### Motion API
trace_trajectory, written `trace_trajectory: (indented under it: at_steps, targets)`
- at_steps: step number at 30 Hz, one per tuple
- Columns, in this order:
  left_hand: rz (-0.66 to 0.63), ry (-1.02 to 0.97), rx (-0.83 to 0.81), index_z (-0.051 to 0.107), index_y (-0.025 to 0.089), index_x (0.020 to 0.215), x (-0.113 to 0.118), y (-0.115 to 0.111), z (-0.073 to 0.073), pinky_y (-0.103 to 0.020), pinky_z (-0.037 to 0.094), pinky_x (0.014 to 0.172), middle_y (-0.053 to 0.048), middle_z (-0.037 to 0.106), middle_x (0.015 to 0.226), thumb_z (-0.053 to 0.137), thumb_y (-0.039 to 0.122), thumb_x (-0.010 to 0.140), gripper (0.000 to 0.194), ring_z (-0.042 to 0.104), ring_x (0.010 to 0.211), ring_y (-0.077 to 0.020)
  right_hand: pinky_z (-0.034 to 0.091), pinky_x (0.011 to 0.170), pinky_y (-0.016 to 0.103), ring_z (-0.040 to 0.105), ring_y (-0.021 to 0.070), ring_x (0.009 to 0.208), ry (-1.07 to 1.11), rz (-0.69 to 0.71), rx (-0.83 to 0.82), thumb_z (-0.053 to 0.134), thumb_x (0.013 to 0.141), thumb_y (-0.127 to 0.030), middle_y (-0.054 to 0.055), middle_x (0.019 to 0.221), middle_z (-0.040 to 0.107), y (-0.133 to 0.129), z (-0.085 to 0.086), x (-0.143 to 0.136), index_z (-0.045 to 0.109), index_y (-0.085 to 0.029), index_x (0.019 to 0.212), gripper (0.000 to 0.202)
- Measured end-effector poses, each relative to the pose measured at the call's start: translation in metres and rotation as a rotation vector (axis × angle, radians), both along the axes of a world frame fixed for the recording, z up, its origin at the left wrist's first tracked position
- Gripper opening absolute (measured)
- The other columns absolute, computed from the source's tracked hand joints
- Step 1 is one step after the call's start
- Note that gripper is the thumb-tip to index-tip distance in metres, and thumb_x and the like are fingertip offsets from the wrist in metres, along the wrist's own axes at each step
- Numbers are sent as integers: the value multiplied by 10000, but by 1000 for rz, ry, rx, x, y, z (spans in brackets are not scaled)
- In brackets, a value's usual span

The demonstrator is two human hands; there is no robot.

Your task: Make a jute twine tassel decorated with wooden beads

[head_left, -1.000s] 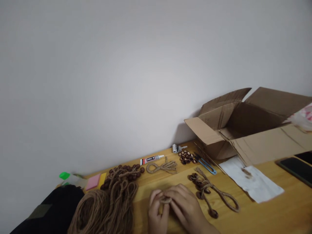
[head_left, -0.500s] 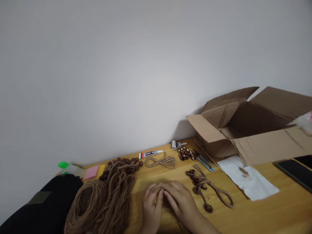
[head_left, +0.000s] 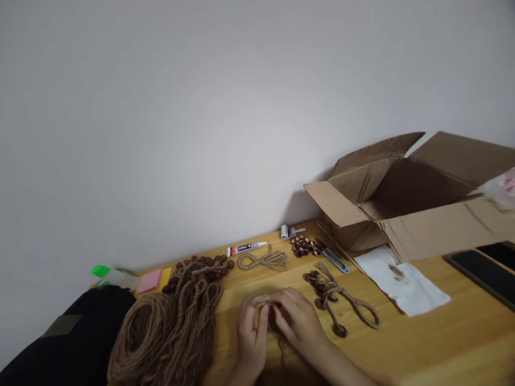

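Both hands meet low in the middle of the head view, above the wooden table [head_left: 249, 284]. My left hand [head_left: 252, 332] is closed, its thumb and fingertips pinching brown cord [head_left: 282, 351]. From the other side my right hand [head_left: 295, 321] pinches the same cord, with its fingertips almost touching the left ones. A strand of the cord dangles beneath the hands; the part between the fingers is small and mostly covered. Right of my hands lies a looped cord with brown beads [head_left: 340, 300]. Beyond them rests a looped cord bundle [head_left: 263, 261].
A large pile of brown cord [head_left: 161, 332] with beaded cords [head_left: 201, 268] lies left. Behind are a glue tube [head_left: 245, 247], bead halves [head_left: 303, 246] and blue thread snips [head_left: 335, 260]. Rightward are a stained white tissue [head_left: 410, 289], an open cardboard box [head_left: 426, 230] and a dark flat device [head_left: 483, 279].
The view has shifted slightly, so the tabletop things sit a little higher and the box farther left. My hands stay together, and more of the dangling cord shows below them.
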State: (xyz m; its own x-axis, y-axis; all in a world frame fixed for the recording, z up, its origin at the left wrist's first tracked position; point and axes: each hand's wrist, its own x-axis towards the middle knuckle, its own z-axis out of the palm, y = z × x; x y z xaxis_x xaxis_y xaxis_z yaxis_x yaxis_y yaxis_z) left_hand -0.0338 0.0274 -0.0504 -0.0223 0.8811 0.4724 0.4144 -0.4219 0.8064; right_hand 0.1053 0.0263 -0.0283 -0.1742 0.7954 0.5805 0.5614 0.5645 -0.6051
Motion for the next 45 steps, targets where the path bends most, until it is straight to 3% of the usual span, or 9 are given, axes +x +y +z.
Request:
trace_trajectory:
  at_steps: [6,13,22,34,40,45]
  targets:
    - [12,57,92,692,164,870,1,0,2,-243,559,723,-54,680,820,544,206,868,154,655,783,-152,438,637,257,571,163,699,-49,-34,-70,458,814,-69,36,747,643,0,-5,-1,585,-188,820,174]
    - [-47,147,248,719,187,885,1,1,9,-205,544,638,-28,656,751,560,153,863,164,626,700,-124,439,647,267,589,174,723,-44,-97,-298,467,754,-34,43,759,650,1,-12,-2,598,-180,785,198]
    - [-8,155,282,724,175,853,2,3,15,-196,563,617,-39,666,752,555,171,865,170,648,685,-125,515,737,289,623,172,824,238,95,-278,452,800,-55,67,867,659,5,-6,0,667,-190,966,303]
    - [-36,181,249,738,187,864,-1,2,18,-200,575,619,-34,706,742,544,188,874,194,670,671,-131,495,696,255,636,161,769,148,137,-373,529,794,-55,46,788,685,10,-3,7,709,-189,828,227]
    - [-25,235,303,740,193,889,-5,2,11,-222,583,657,-47,714,766,528,172,884,213,671,705,-142,430,563,206,575,123,601,169,79,-370,552,748,-52,0,630,611,10,-5,7,626,-176,647,176]
    - [11,243,310,735,186,886,-6,2,9,-211,587,684,-46,723,785,522,156,881,215,680,714,-137,403,553,203,548,118,595,152,58,-351,531,727,-46,-7,630,578,9,-6,5,585,-178,640,167]
